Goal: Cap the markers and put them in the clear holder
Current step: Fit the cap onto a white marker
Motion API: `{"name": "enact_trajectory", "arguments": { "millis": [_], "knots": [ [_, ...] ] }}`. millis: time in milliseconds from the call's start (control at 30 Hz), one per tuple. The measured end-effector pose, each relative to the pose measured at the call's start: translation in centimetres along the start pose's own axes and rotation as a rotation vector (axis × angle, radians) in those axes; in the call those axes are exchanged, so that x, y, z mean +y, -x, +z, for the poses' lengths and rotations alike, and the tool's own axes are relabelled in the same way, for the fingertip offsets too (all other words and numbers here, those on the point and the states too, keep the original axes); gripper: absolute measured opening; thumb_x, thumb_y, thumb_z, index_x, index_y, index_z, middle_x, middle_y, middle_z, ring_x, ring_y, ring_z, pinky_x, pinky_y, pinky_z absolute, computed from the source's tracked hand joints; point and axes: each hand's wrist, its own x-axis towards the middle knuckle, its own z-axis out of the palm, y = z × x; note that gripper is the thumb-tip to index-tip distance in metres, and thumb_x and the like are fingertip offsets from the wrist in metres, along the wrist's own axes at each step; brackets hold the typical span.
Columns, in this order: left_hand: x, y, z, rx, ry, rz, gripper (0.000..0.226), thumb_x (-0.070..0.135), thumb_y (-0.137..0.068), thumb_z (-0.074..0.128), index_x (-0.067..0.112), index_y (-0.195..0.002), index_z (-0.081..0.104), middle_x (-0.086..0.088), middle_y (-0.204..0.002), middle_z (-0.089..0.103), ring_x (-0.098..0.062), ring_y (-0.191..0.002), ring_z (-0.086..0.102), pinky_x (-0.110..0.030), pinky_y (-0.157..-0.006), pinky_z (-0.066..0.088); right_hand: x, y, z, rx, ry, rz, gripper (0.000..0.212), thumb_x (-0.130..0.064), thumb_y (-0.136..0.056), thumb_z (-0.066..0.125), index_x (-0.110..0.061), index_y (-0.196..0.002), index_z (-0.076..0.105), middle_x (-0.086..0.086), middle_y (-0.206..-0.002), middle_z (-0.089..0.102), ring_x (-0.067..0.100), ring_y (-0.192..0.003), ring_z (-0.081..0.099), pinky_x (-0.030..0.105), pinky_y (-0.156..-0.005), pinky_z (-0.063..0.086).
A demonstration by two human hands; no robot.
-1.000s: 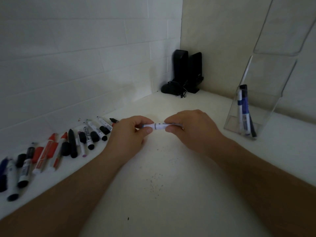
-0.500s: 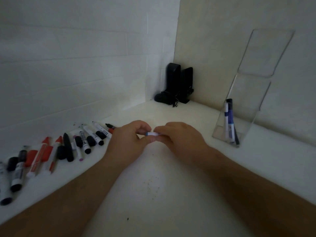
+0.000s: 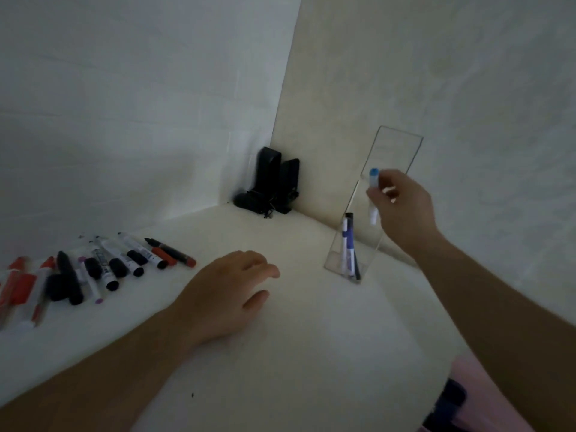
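Observation:
My right hand (image 3: 402, 204) holds a white marker with a blue cap (image 3: 373, 182) upright, right over the open top of the clear holder (image 3: 389, 157) that leans on the right wall. Two markers (image 3: 349, 244), blue and black, stand inside the holder. My left hand (image 3: 230, 291) rests on the white table with fingers loosely spread and nothing in it. A row of markers and loose caps (image 3: 103, 263), black, red and white, lies at the left along the wall.
Black objects with a cable (image 3: 274, 185) stand in the far corner. The white table (image 3: 280, 353) runs between the two walls. A pink cloth (image 3: 486, 397) shows at the bottom right.
Both hands held the marker together at the table's middle before. Now my right hand has carried it up and right to the holder, and my left hand has let go and rests on the table.

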Motion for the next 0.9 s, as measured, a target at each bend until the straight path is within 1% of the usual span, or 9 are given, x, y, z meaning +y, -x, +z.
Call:
{"name": "enact_trajectory", "arguments": {
  "millis": [133,200,300,400,500,567,633,767,900],
  "knots": [
    [-0.3,0.3,-0.3,-0.009,-0.006,-0.036,0.028,0.039,-0.095,0.055,0.039,-0.122,0.060,0.018,-0.123,0.055,-0.004,-0.107,0.051,-0.023,-0.087,0.047,2.3,0.6,1.7,-0.195,0.223,0.074,0.020,-0.038,-0.096,0.060,-0.033,-0.115,0.059,-0.013,-0.097,0.066,0.012,-0.074,0.061,0.023,-0.068,0.044],
    [-0.5,0.4,-0.4,-0.022,-0.014,-0.054,0.025,0.038,-0.094,0.055,0.039,-0.118,0.064,0.018,-0.121,0.056,-0.005,-0.107,0.052,-0.025,-0.088,0.048,2.9,0.8,2.5,-0.276,0.335,0.082,0.028,-0.043,-0.098,0.051,-0.039,-0.126,0.053,-0.012,-0.103,0.069,0.022,-0.090,0.063,0.034,-0.082,0.050],
    [-0.8,0.6,-0.3,-0.033,-0.011,-0.082,0.022,0.037,-0.093,0.056,0.040,-0.114,0.065,0.020,-0.118,0.056,-0.004,-0.106,0.051,-0.025,-0.088,0.047,3.1,0.8,3.3,-0.357,0.519,0.138,0.039,-0.038,-0.105,0.035,-0.042,-0.142,0.042,0.007,-0.116,0.064,0.031,-0.118,0.049,0.044,-0.095,0.041],
    [-0.9,0.6,-0.5,-0.062,0.004,-0.111,0.021,0.043,-0.093,0.052,0.041,-0.108,0.067,0.023,-0.114,0.057,-0.002,-0.103,0.051,-0.025,-0.087,0.046,2.5,1.0,3.5,-0.340,0.557,0.151,0.042,-0.027,-0.104,0.036,-0.035,-0.144,0.041,0.012,-0.104,0.055,0.034,-0.113,0.048,0.045,-0.090,0.040],
    [-0.6,0.7,-0.8,-0.135,-0.020,-0.149,0.028,0.051,-0.094,0.044,0.035,-0.095,0.067,0.017,-0.093,0.063,-0.002,-0.084,0.055,-0.028,-0.078,0.051,2.0,1.0,3.7,-0.176,0.600,-0.015,0.044,-0.020,-0.096,0.048,-0.031,-0.139,0.049,0.004,-0.114,0.063,0.033,-0.108,0.049,0.044,-0.085,0.044],
    [-0.6,0.8,-1.0,-0.188,-0.060,-0.198,0.038,0.051,-0.093,0.039,0.025,-0.074,0.058,0.009,-0.073,0.059,-0.007,-0.067,0.054,-0.033,-0.066,0.051,0.9,1.7,4.9,-0.063,0.504,-0.207,0.045,-0.016,-0.090,0.056,-0.029,-0.132,0.058,0.003,-0.115,0.063,0.033,-0.106,0.050,0.044,-0.084,0.047],
    [-0.8,0.7,-0.9,-0.196,-0.083,-0.225,0.041,0.049,-0.090,0.040,0.019,-0.063,0.047,0.004,-0.063,0.054,-0.012,-0.059,0.052,-0.030,-0.056,0.044,-0.9,2.6,7.1,-0.117,0.294,-0.296,0.042,-0.015,-0.088,0.059,-0.028,-0.128,0.061,0.000,-0.109,0.060,0.026,-0.099,0.052,0.038,-0.085,0.046],
    [-1.3,0.7,-0.9,-0.093,0.088,-0.257,0.037,0.042,-0.081,0.043,0.016,-0.055,0.037,-0.002,-0.053,0.044,-0.015,-0.051,0.044,-0.034,-0.050,0.035,-4.5,5.1,13.5,-0.458,-0.042,-0.230,0.039,-0.024,-0.092,0.065,-0.034,-0.129,0.060,-0.013,-0.105,0.059,0.009,-0.083,0.056,0.025,-0.081,0.045],
    [-2.4,0.6,-1.0,0.214,0.294,-0.308,0.038,0.033,-0.085,0.044,0.028,-0.050,0.031,0.005,-0.047,0.036,-0.011,-0.047,0.036,-0.030,-0.049,0.029,-7.0,6.5,20.1,-0.789,-0.242,-0.153,0.049,-0.025,-0.093,0.067,-0.035,-0.140,0.055,-0.008,-0.121,0.062,0.010,-0.094,0.062,0.026,-0.087,0.050]
  ]
}}
